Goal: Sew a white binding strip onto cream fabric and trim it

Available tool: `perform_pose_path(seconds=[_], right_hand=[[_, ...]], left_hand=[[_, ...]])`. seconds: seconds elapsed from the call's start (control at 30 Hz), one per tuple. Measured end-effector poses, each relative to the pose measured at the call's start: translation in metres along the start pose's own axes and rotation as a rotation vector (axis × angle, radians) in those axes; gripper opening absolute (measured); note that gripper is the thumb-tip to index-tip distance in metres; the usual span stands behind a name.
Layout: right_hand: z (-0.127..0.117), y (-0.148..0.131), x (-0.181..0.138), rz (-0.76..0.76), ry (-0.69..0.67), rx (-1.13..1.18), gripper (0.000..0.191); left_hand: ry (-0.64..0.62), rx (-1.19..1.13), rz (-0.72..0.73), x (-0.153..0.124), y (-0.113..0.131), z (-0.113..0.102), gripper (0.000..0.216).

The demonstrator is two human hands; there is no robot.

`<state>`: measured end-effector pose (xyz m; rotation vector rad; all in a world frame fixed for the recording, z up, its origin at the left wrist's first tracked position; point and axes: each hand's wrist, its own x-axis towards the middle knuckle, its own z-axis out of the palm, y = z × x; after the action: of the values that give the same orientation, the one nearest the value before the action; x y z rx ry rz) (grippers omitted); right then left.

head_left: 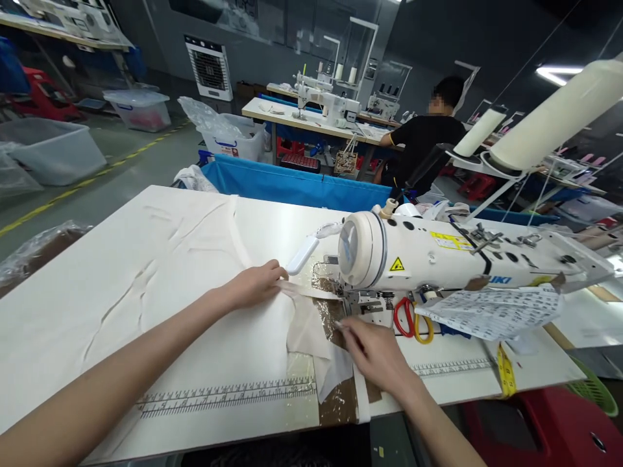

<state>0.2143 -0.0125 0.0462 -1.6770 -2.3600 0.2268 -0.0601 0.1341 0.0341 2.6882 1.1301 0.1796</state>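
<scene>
My left hand (263, 283) is closed on the end of a narrow white fabric strip (311, 292) left of the sewing machine's needle area. The strip runs to the right under the machine head (363, 250). Below it hangs a thin white fabric piece (306, 331), lying partly over brown tape (341, 405) on the table. My right hand (372, 350) is closed in a pinch in front of the presser foot area, beside the fabric's right edge. A small pale tip shows at its fingers, too small to name. White fabric (195, 259) spreads under my left arm.
Scissors with red and yellow handles (413, 321) lie beneath the machine arm, near a patterned cloth (496, 311). Ruler tape (228, 397) runs along the table's front, and a yellow measuring tape (506, 371) hangs over the edge. Behind a blue cloth trough (292, 181), a person (428, 143) sits.
</scene>
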Motion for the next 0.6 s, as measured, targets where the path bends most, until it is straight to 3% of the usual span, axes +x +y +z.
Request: perform_pose_path(seconds=[0.13, 0.33, 0.47, 0.6], right_hand=[[-0.007, 0.048, -0.016, 0.327, 0.121, -0.178, 0.033], [-0.008, 0.097, 0.013, 0.628, 0.21, -0.375, 0.034], [-0.01, 0.101, 0.016, 0.653, 0.247, -0.357, 0.037], [-0.002, 0.071, -0.008, 0.512, 0.283, -0.204, 0.037]], left_hand=[[0.028, -0.003, -0.028, 0.001, 0.002, -0.002, 0.022], [0.207, 0.07, -0.201, -0.017, 0.022, 0.0, 0.034], [0.314, 0.01, -0.279, -0.033, 0.032, 0.007, 0.031], [0.423, -0.152, -0.302, -0.039, 0.044, 0.014, 0.031]])
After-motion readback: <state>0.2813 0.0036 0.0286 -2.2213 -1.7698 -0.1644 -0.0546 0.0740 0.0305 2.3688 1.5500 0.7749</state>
